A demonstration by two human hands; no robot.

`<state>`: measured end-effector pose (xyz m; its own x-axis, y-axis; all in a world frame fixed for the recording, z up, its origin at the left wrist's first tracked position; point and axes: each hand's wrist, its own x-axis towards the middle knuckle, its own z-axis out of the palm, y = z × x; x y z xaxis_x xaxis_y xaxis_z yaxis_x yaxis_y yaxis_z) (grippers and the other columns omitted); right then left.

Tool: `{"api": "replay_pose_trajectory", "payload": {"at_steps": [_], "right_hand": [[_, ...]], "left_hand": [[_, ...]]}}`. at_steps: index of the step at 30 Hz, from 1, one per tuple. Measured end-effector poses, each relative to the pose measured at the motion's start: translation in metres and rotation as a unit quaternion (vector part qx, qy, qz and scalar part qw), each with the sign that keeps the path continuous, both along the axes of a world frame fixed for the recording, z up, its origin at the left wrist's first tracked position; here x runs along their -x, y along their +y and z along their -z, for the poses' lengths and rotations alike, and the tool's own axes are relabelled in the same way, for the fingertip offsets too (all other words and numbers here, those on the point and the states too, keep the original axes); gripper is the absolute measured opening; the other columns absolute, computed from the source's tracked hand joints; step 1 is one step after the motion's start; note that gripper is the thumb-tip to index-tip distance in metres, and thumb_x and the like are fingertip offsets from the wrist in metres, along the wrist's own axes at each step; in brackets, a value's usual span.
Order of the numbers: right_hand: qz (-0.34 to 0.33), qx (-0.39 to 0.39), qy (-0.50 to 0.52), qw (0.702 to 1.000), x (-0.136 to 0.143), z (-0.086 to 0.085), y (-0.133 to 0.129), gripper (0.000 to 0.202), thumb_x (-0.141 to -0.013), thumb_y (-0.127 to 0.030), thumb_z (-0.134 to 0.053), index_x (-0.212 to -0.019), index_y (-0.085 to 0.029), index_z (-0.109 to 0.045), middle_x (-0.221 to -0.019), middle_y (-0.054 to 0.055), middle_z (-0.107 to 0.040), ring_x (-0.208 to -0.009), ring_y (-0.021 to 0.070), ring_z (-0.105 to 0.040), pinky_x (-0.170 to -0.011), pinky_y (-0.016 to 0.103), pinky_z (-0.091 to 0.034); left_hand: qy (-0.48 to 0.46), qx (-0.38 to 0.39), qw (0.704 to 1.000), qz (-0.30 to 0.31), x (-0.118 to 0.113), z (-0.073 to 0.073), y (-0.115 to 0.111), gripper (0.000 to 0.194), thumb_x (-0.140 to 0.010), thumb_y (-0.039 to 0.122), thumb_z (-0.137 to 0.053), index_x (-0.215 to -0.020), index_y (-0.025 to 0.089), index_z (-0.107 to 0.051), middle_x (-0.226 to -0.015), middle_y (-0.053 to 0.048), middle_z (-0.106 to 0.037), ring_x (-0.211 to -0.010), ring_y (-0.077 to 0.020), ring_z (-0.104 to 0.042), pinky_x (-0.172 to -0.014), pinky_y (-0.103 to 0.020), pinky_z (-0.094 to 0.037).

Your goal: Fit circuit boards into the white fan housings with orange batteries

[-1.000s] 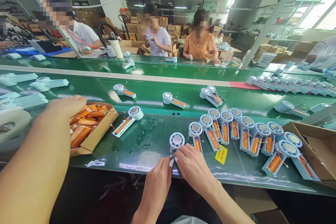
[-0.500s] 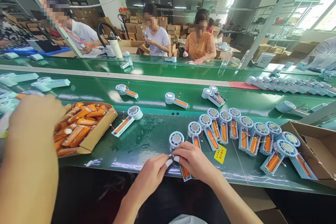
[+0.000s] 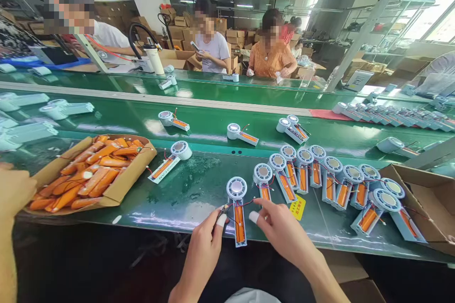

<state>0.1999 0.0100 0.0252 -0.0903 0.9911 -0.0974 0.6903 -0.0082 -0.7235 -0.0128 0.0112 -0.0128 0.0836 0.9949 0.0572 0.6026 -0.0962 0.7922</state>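
A light blue fan unit (image 3: 237, 189) lies at the table's front edge, round head away from me, with an orange battery (image 3: 240, 222) in its open handle and thin wires coming out. Left of the handle, my left hand (image 3: 204, 241) pinches a small dark piece joined to the wires. On the right side, my right hand (image 3: 280, 227) has its thumb and forefinger apart, the fingertip close to a wire end; whether it touches is unclear. Several similar fan units (image 3: 333, 164) with orange batteries lie to the right, beside a yellow card (image 3: 297, 207).
A cardboard tray (image 3: 122, 189) of orange batteries is on the left, near another person's hand (image 3: 14, 189). An open cardboard box (image 3: 419, 199) sits at the right. More fan units lie on the green belt (image 3: 202, 128). People work across it.
My hands have moved apart, uncovering the fan unit, which now lies straighter. The other person's arm has drawn back left from the battery tray.
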Motion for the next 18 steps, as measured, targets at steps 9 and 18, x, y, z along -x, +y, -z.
{"api": "replay_pose_trajectory", "payload": {"at_steps": [9,18], "right_hand": [[0.164,-0.047,0.19,0.967,0.042,0.017,0.024,0.021,-0.085,-0.037,-0.057,-0.095,-0.02,-0.064,-0.089,0.004,-0.071,-0.057,0.0147,-0.059,-0.058,0.027,-0.045],[0.06,-0.16,0.253,0.952,0.05,0.024,0.02,0.02,-0.088,-0.022,-0.057,-0.107,-0.021,-0.063,-0.089,0.002,-0.071,-0.065,0.0122,-0.059,-0.063,0.023,-0.048]], "left_hand": [[-0.009,-0.096,0.995,0.007,-0.001,0.002,-0.002,0.034,-0.095,0.033,-0.041,-0.107,0.019,-0.07,-0.106,-0.011,-0.076,-0.098,-0.0248,-0.074,-0.082,-0.034,-0.059],[-0.043,-0.033,0.998,-0.045,0.0,0.005,-0.003,0.036,-0.092,0.036,-0.045,-0.116,0.019,-0.066,-0.103,-0.012,-0.075,-0.092,-0.0259,-0.073,-0.076,-0.036,-0.059]]}}
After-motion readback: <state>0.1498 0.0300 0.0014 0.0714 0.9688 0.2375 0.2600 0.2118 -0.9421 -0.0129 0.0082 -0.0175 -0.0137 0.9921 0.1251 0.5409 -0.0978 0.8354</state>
